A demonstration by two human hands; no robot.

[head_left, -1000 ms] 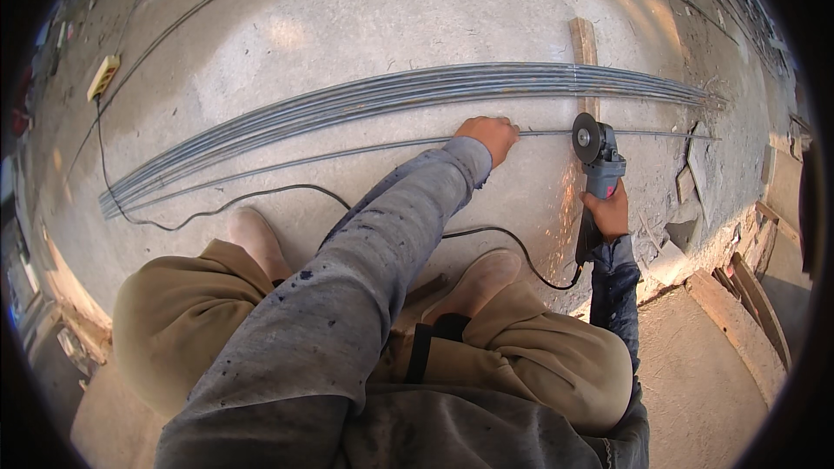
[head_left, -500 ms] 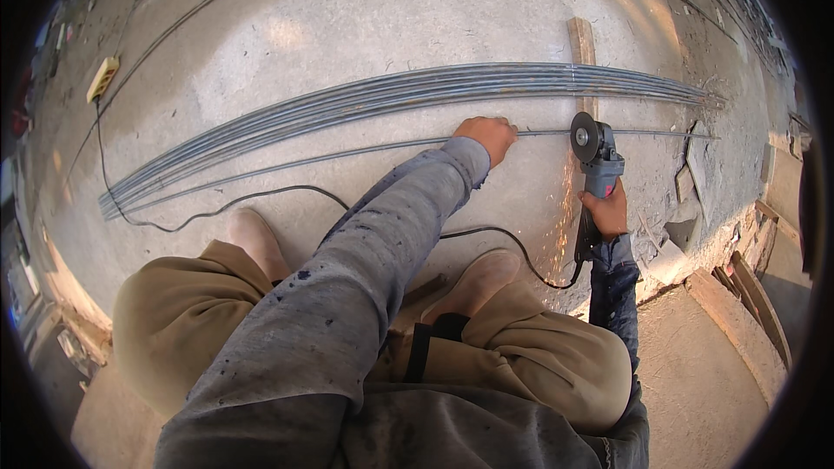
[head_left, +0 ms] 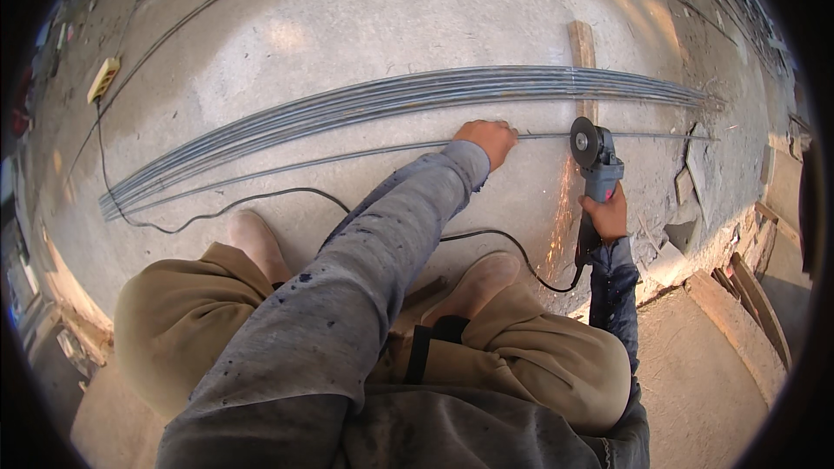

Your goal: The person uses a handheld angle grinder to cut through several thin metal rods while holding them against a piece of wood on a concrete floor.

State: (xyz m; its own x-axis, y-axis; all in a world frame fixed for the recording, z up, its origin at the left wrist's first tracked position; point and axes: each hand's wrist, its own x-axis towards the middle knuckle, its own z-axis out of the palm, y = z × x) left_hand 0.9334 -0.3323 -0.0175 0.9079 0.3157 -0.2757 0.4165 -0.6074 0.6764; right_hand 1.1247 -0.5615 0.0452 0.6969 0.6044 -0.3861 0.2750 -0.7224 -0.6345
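Observation:
My right hand (head_left: 610, 211) is wrapped round the body of a grey angle grinder (head_left: 601, 178) with a black rear handle. Its round disc (head_left: 585, 141) meets a single thin steel rod (head_left: 365, 153) lying across the floor, and orange sparks (head_left: 559, 230) stream down from there toward me. Left of the disc, my left hand (head_left: 489, 141) is closed over the same rod, holding it down. Just beyond lies a bundle of several steel rods (head_left: 365, 95), side by side. Where the disc touches the rod is partly hidden by the disc itself.
A wooden batten (head_left: 582, 43) lies under the rods near the grinder. The black power cable (head_left: 512, 239) loops past my feet toward a yellowish socket block (head_left: 103, 79) at far left. Broken slabs (head_left: 695, 161) and planks (head_left: 738, 330) lie to the right.
Both hands and the grinder keep nearly the same place on the rod. The spark stream looks brighter and denser now.

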